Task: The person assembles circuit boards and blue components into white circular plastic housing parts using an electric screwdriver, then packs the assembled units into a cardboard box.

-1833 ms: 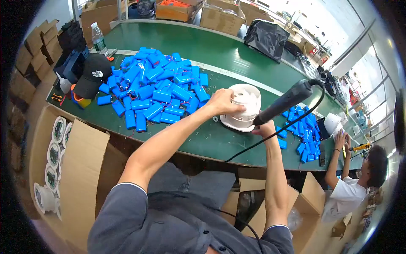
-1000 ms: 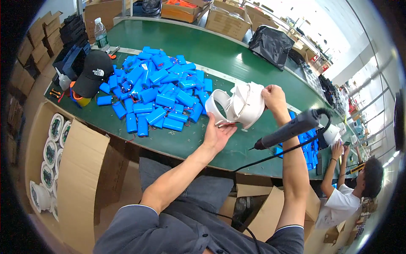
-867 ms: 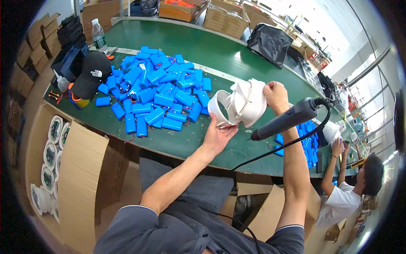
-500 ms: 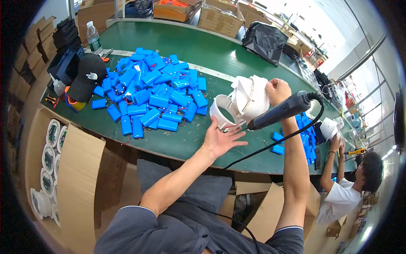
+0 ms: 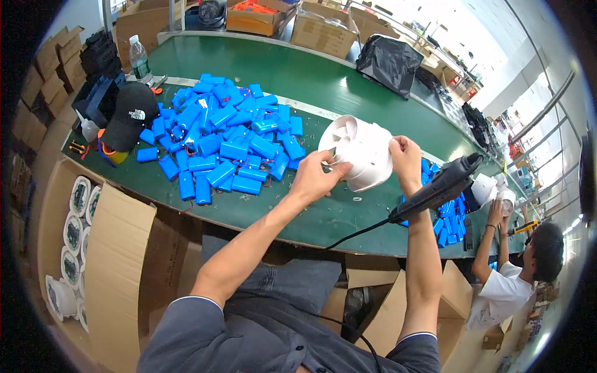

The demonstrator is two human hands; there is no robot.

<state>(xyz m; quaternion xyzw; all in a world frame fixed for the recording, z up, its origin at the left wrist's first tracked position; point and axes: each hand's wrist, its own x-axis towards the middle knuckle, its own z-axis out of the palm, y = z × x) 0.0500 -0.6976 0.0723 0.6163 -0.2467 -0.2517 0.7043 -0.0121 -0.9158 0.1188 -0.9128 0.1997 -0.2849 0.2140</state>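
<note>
Both my hands hold a white round fan housing (image 5: 364,152) tilted above the green table (image 5: 311,74), its vaned opening facing up and to the left. My left hand (image 5: 316,178) grips its near left rim. My right hand (image 5: 405,156) grips its right side. A black pistol-shaped power tool (image 5: 443,184) with a black cable crosses in front of my right forearm; neither hand grips it. A pile of blue battery packs (image 5: 227,137) lies just left of the housing.
More blue packs (image 5: 444,221) lie to the right. A black cap (image 5: 129,114), a water bottle (image 5: 140,59) and a black bag (image 5: 388,62) sit on the table. An open carton (image 5: 112,248) with white round parts stands at my left. A co-worker (image 5: 513,283) works at the right.
The housing went from flat on the table to lifted and tipped on its side. My left hand, open beneath it a moment ago, now grips its rim. The tool swung lower and right.
</note>
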